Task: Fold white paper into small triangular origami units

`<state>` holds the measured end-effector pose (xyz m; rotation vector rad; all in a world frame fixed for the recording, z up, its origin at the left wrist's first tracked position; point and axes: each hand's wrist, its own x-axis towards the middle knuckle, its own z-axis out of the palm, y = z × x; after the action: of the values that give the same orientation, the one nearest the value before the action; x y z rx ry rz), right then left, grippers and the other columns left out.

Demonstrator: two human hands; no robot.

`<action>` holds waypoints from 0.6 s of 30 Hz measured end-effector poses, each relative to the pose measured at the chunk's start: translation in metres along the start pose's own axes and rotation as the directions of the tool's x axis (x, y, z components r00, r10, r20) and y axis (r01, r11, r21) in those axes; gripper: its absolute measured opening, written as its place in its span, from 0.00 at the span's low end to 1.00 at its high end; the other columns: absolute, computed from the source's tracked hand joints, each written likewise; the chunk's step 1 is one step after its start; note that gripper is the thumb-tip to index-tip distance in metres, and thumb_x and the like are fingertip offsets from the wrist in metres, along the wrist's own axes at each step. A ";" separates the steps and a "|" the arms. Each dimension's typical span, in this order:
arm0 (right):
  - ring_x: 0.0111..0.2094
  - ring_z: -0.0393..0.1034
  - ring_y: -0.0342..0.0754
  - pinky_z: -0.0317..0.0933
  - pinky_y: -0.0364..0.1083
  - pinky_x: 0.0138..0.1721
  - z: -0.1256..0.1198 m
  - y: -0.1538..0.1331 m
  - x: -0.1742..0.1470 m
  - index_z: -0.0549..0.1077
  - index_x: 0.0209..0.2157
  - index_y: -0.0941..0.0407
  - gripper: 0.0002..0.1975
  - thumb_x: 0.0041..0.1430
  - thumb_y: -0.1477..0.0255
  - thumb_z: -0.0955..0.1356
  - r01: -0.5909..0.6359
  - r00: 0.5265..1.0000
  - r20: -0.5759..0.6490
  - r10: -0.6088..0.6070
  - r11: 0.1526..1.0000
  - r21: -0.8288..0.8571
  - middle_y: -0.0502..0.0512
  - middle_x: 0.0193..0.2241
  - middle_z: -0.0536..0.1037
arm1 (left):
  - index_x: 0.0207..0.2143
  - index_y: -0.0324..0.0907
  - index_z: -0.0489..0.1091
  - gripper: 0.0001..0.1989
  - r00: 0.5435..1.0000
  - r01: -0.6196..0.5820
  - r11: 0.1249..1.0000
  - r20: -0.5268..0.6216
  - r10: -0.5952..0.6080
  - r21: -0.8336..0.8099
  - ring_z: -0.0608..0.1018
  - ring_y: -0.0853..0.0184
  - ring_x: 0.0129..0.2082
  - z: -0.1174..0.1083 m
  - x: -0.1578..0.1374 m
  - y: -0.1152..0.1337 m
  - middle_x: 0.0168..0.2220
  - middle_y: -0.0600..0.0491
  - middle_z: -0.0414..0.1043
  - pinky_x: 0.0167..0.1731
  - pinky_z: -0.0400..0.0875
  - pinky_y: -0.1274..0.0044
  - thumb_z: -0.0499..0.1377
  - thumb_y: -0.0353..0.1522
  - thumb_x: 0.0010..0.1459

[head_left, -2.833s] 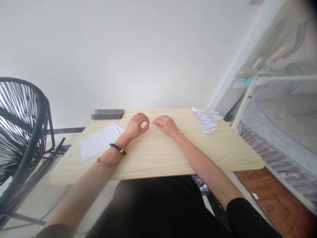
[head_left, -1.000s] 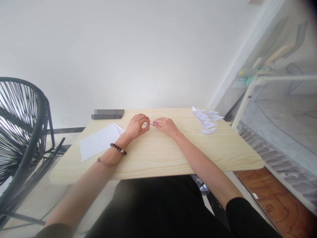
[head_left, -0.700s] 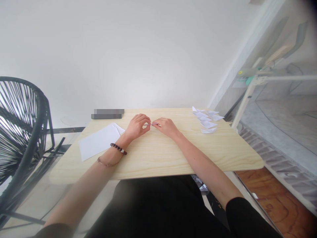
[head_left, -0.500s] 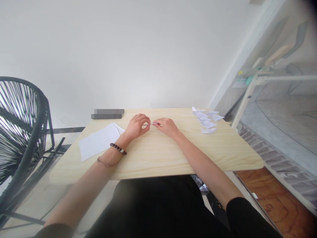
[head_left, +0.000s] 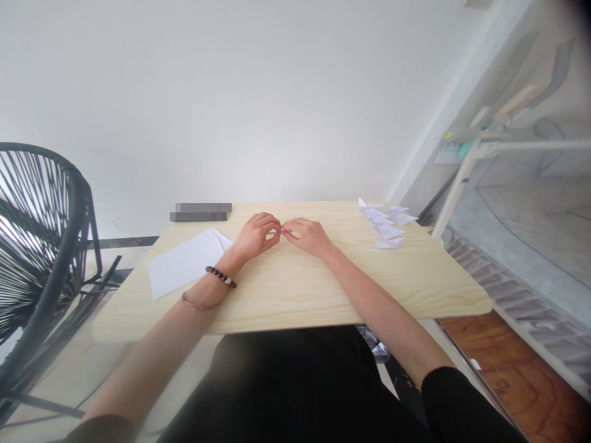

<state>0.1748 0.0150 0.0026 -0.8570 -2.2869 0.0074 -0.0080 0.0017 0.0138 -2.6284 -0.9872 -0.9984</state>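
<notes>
White paper scrap (head_left: 284, 231) pinched between left hand (head_left: 257, 235) and right hand (head_left: 310, 236), fingertips nearly meeting; mostly hidden, shape impossible to make out.

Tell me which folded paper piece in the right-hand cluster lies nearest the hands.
The folded piece at the cluster's near end, closest to the right hand; the others lie farther back.

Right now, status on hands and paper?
Left hand and right hand pinch a small folded paper piece between fingertips, above the table. Folded pieces far right, flat sheets left. Nothing obstructing.
</notes>
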 end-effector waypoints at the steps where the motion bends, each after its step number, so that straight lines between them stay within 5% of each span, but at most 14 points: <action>1: 0.37 0.66 0.42 0.56 0.40 0.38 0.000 0.000 0.000 0.71 0.33 0.54 0.08 0.55 0.72 0.60 0.006 1.000 -0.001 -0.006 1.000 0.003 0.49 0.35 0.74 | 0.31 0.41 0.67 0.05 1.000 0.001 1.000 0.000 -0.001 -0.002 0.68 0.66 0.39 0.000 0.000 0.000 0.35 0.51 0.70 0.42 0.60 0.72 0.52 0.29 0.52; 18: 0.35 0.65 0.43 0.55 0.40 0.36 -0.003 0.002 0.000 0.68 0.31 0.56 0.05 0.52 0.75 0.61 0.008 1.000 0.025 -0.008 1.000 0.004 0.51 0.32 0.72 | 0.31 0.41 0.68 0.05 0.999 0.037 0.999 0.019 -0.037 -0.016 0.68 0.66 0.39 0.000 -0.001 -0.002 0.35 0.51 0.70 0.41 0.59 0.72 0.52 0.29 0.52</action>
<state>0.1783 0.0159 0.0044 -0.8502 -2.3127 0.0197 -0.0100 0.0024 0.0133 -2.6462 -1.0394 -0.9959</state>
